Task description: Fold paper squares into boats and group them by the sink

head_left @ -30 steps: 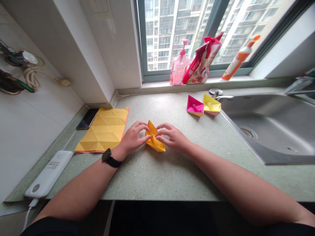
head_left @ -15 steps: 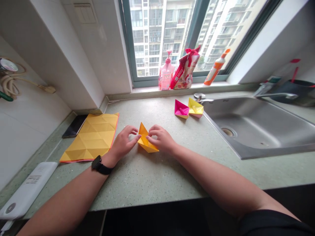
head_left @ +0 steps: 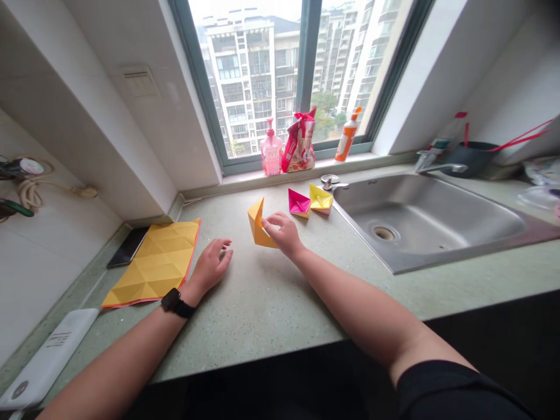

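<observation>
My right grip (head_left: 284, 233) was pinching the orange boat (head_left: 257, 229), left hand (head_left: 210, 266) loosely spread; carry step, I reckoned, so gentle pressure next.

Counter (head_left: 245, 315): we see the folded sheets (head_left: 155, 262) at left, the phone (head_left: 126, 248) beside their left edge, the power bank (head_left: 52, 356) nearer us.
Left hand (head_left: 212, 266): just right of the sheets.
Right hand (head_left: 285, 234): holds our paper boat (head_left: 258, 228), before and left of the paired boats (head_left: 299, 204).
Paired boats: side by side, just left of the sink (head_left: 450, 224).
Windowsill (head_left: 324, 165): behind the counter; from left to right, we find the pump bottle (head_left: 272, 156), bag (head_left: 301, 143) and squeeze bottle (head_left: 346, 140).
</observation>
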`<state>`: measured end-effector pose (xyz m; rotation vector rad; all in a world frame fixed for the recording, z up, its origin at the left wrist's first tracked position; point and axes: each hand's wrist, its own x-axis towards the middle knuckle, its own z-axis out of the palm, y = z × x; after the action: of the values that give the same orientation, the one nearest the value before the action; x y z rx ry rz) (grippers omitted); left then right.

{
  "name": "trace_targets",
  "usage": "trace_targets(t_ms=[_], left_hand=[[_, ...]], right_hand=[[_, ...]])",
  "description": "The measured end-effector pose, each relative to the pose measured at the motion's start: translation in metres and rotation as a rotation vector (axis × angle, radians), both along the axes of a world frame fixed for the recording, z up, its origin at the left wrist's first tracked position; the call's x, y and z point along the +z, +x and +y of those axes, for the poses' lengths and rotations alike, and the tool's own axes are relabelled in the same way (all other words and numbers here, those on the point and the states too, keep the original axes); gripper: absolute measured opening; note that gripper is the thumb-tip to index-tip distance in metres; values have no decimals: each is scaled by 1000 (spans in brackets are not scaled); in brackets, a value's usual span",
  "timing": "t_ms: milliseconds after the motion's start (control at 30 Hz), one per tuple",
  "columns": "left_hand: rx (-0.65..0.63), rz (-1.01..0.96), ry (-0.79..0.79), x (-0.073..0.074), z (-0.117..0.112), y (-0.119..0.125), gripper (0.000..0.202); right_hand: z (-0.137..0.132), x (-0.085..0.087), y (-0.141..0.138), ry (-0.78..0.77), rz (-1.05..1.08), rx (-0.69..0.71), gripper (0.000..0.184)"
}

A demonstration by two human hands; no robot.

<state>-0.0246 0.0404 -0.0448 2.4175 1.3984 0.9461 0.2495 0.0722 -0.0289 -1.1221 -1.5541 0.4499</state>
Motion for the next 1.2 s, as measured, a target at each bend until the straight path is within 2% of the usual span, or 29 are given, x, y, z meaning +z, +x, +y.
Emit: trace_targets(t_ms=[200, 400, 533, 667, 767, 867, 1000, 1200], left_hand=[[-82, 299, 107, 6, 6, 17, 32], [-156, 310, 157, 25, 41, 71, 20], [-186, 198, 154, 34, 69, 120, 22], [-189, 141, 89, 25, 96, 168, 33], [-196, 122, 70, 10, 112, 197, 45], [-183, 99, 65, -5, 123, 213, 49], [-170, 86, 40, -16, 133, 216, 35], [-181, 76, -7, -19, 138, 219, 22]], right_hand=[[3, 34, 25, 71, 183, -107, 36], [13, 79, 81, 50, 339, -307, 39], [18, 107, 121, 15, 220, -422, 36], [25, 129, 146, -59, 11, -479, 29], [32, 135, 154, -127, -129, -484, 29], [42, 133, 155, -192, -226, -486, 26], [57, 127, 148, -265, -311, -491, 23], [69, 115, 131, -366, -368, -483, 14]])
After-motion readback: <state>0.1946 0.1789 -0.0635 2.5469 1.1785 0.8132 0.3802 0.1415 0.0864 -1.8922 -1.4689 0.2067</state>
